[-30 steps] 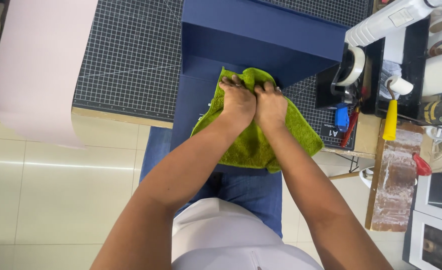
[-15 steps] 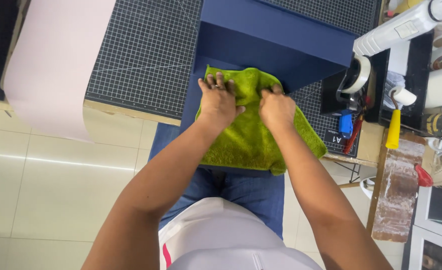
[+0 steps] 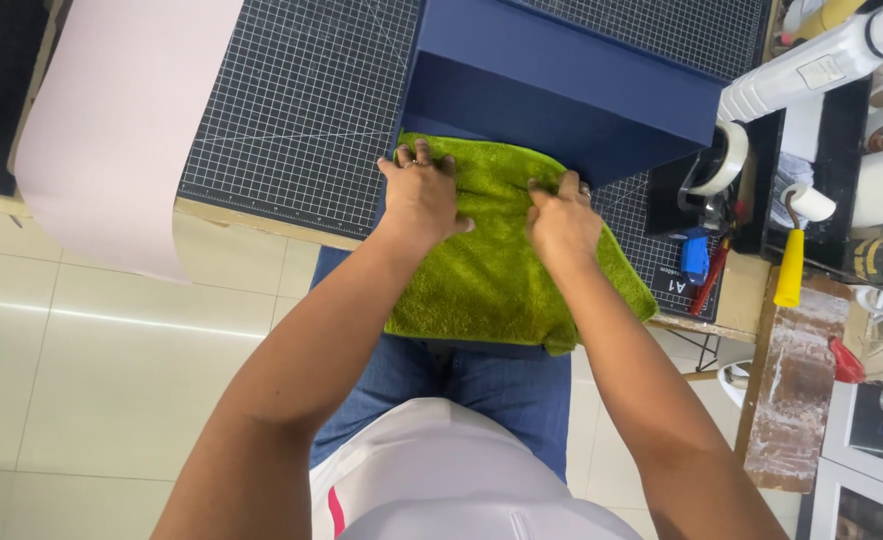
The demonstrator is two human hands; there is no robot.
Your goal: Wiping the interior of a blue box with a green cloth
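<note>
Upper left of frame: a pale pink sheet of paper (image 3: 111, 130) curls over the edge of the dark gridded cutting mat (image 3: 291, 110), which covers the worktop.

Centre: a fluffy green cloth (image 3: 491, 270) lies spread over the near flap of a large navy blue cardboard box (image 3: 561, 80), draping toward the person's lap. Compared with a second ago the cloth is flatter and wider; then it was bunched under both fists held together, now the hands sit apart on it. Reading: the rubbing stroke has moved outward across the flap, so more of the surface is covered.

Left hand (image 3: 421, 195): palm down, fingers splayed, pressing on the cloth's upper left part, not clenched around it.
Right hand (image 3: 561, 220): fingers curled, pinching a fold of the cloth near its upper middle.

Containers: the box stands open toward the person; the visible interior shows only blue walls, nothing inside that I can make out.

Right of frame: a tape roll on a black dispenser (image 3: 711, 175), a yellow-handled tool (image 3: 789, 265), and a white glue gun (image 3: 811, 60) at upper right.
</note>
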